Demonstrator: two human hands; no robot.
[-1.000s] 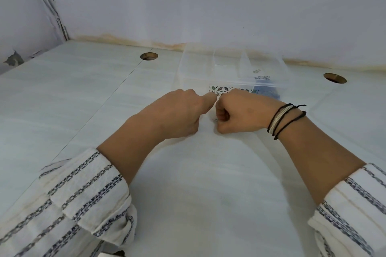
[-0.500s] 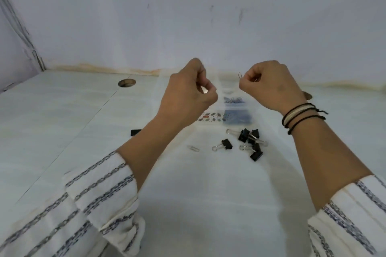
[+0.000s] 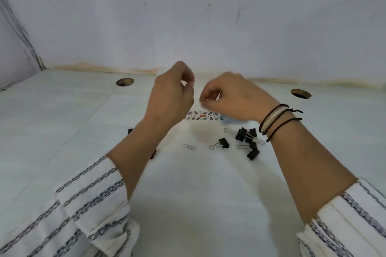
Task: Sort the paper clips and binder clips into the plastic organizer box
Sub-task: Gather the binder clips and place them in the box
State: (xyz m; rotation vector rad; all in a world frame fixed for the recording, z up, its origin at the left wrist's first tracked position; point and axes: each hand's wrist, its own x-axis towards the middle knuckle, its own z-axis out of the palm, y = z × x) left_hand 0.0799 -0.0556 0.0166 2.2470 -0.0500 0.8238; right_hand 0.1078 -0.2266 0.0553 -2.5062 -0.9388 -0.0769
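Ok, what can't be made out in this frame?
Head view only:
- Plastic organizer box: mostly behind both hands; compartments and contents unreadable.
- Right hand: motion-blurred; something thin glints at its fingertips, unidentifiable.
- Left hand: pinched fingers, contents too small to see.
- Black items behind left forearm: mostly hidden.

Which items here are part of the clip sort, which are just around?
Job:
loose paper clip
black binder clips
organizer box, only its patterned label showing
left hand
right hand

Around:
table holes
wristbands

organizer box (image 3: pixel 205 116) mostly hidden, right hand (image 3: pixel 234 98) blurred
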